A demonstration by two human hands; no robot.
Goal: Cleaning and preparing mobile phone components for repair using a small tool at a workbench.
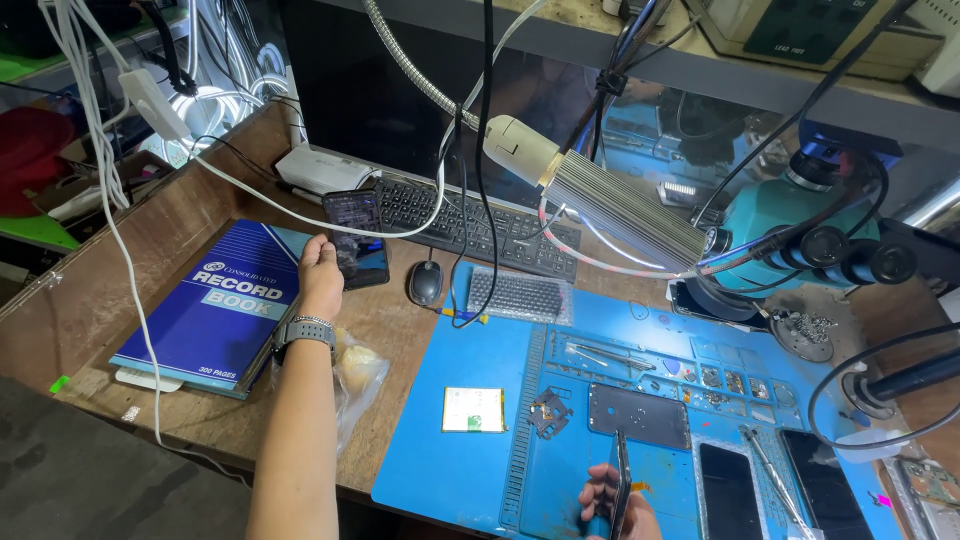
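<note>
Covering the lower-right wooden bench point(120, 290), a blue work mat point(455, 470). Left hand point(320, 275) fingers curl around a dark phone point(358, 250); right hand point(615, 500) pinches a thin phone point(622, 480) edge-on.

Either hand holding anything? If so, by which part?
Left hand grips a dark phone at its left edge, on the desk. Right hand holds a thin phone edge-on by its lower end, above the blue mat.

Left arm stretched forward, left hand point(321, 272) curled in grip, right hand point(612, 497) low, fingers pinched shut
</note>
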